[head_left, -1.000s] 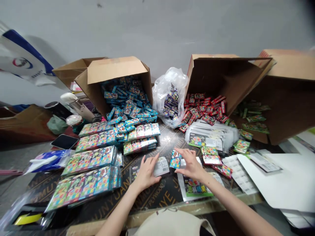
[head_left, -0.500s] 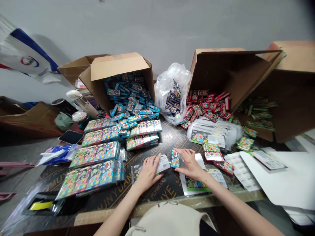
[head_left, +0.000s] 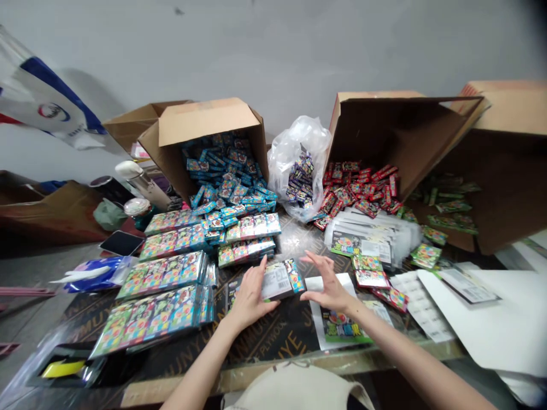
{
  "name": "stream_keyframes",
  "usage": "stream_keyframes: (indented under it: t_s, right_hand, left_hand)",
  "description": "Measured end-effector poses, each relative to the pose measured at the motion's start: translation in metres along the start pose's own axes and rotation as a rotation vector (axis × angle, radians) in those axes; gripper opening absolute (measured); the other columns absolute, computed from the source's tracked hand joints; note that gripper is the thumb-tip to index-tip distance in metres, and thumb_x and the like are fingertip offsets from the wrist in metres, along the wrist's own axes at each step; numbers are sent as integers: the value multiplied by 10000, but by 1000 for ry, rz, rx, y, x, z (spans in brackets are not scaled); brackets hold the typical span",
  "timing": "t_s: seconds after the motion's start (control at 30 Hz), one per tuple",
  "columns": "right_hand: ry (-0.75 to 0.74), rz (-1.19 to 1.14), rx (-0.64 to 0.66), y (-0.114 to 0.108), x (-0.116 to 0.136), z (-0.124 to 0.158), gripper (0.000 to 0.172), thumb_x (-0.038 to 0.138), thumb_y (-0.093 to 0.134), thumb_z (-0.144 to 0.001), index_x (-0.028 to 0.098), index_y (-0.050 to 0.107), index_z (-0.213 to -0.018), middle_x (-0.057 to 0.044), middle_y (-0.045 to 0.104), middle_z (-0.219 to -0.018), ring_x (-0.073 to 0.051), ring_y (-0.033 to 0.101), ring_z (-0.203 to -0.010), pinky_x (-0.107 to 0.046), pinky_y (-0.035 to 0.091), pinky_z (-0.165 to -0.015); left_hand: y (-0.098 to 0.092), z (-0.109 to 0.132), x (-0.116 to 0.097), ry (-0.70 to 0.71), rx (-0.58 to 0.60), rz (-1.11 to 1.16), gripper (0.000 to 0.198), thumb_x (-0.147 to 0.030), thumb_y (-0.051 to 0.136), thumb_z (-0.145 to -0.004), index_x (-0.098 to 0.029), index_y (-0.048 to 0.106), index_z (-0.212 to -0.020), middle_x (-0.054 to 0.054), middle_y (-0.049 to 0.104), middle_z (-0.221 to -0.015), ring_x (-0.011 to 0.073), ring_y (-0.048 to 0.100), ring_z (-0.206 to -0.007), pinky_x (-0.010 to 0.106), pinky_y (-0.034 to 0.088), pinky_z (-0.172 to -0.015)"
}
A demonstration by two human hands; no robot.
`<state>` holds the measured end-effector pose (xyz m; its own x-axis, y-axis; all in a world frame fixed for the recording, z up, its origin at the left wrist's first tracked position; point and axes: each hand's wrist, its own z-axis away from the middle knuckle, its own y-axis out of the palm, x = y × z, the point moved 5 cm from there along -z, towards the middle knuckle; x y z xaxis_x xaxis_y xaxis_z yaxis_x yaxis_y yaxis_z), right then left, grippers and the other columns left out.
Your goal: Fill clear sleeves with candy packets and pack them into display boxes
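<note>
Left hand (head_left: 250,296) lies over the left part of a printed pouch (head_left: 276,283), thumb along its near edge, forefinger by its far edge; whether it pinches or only rests, cannot tell. Right hand (head_left: 331,289) is wide, thumb and forefinger spread, nothing between them.

Left to right about the grips. Left of the left hand: wrapped multi-pack stacks (head_left: 147,319), overlapping in rows. Beyond the left hand: loose blue packs (head_left: 237,191) spilling from a carton (head_left: 205,121). Right of the left fingertips: the white label on the pouch, then a single blue pack (head_left: 296,276) at the pouch's right end, between the two hands, just beside the right thumb tip. Inside the pouch or only against it: cannot tell. Under the right wrist: a second pouch (head_left: 342,329), partly covered. Right of the right hand: a small pile of packs (head_left: 371,274), near; then a white dotted sheet (head_left: 421,303), farther out.

Versus 0.5 s earlier: blue pack was between right thumb and fingers, slightly apart from the label; now beside the label, right fingers off it. Left hand remains at the pouch.
</note>
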<state>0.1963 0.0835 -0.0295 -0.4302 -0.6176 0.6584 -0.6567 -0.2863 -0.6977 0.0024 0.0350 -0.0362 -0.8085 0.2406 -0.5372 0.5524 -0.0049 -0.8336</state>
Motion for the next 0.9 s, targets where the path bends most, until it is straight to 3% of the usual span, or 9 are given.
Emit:
stream_keyframes:
  t_s: [0.13,0.17,0.3,0.4,0.53,0.63,0.73,0.9]
  right_hand:
    - [-23,-109,134,16,6,-10,653,389,448,-853,229,113,-1390,-84,572,-1146,-225,472,-1109,-451,172,-995]
    - [-13,-83,105,13,1,-21,608,382,431,-863,234,154,-1382,-78,577,-1138,-221,482,-1097,-446,182,-994]
    - [167,278,-222,-25,-49,-99,461,355,447,-848,188,384,-1272,-103,502,-1226,-245,407,-1147,-398,265,-962]
    - [260,510,-177,-44,-89,-167,513,248,512,-792,127,380,-1273,-151,371,-1333,-260,320,-1211,-376,269,-969]
    - [300,508,-149,-47,-114,-224,569,149,570,-707,139,395,-1248,-156,525,-1157,-262,463,-1069,-368,348,-878]
    - [320,444,-140,-38,-118,-238,526,141,581,-685,166,436,-1190,-125,585,-1050,-237,533,-957,-324,393,-791]
    - [332,357,-168,-43,-117,-236,346,144,496,-745,153,489,-1091,-132,595,-1011,-232,549,-932,-314,401,-767]
    - [346,135,-184,-72,-107,-199,258,282,365,-831,160,485,-1023,-90,603,-945,-209,576,-853,-289,451,-675]
  left_hand:
    - [-1,0,10,-34,-24,21,1039,-308,661,-620,-224,-26,-1394,111,428,-1230,274,408,-1128,441,317,-965]
    - [2,0,13,-43,-23,18,1037,-298,663,-615,-226,-18,-1394,109,428,-1233,272,403,-1132,433,317,-965]
    - [20,5,26,-70,46,-25,1013,-318,669,-603,-229,46,-1397,113,417,-1266,285,376,-1157,443,289,-983]
    - [36,9,35,-103,122,-77,972,-381,658,-603,-242,110,-1394,115,397,-1301,317,334,-1190,479,255,-997]
    - [47,12,45,-211,178,-105,1007,-390,671,-560,-236,127,-1394,116,363,-1336,347,274,-1226,492,261,-995]
    - [50,11,48,-243,212,-104,1025,-378,681,-536,-232,139,-1393,109,359,-1343,346,263,-1234,481,262,-1005]
    - [51,12,50,-221,215,-95,1015,-371,681,-539,-229,148,-1391,107,366,-1342,340,269,-1235,472,234,-1028]
    - [47,13,47,-167,153,-43,969,-359,695,-542,-252,213,-1377,100,393,-1325,337,290,-1234,490,232,-1027]
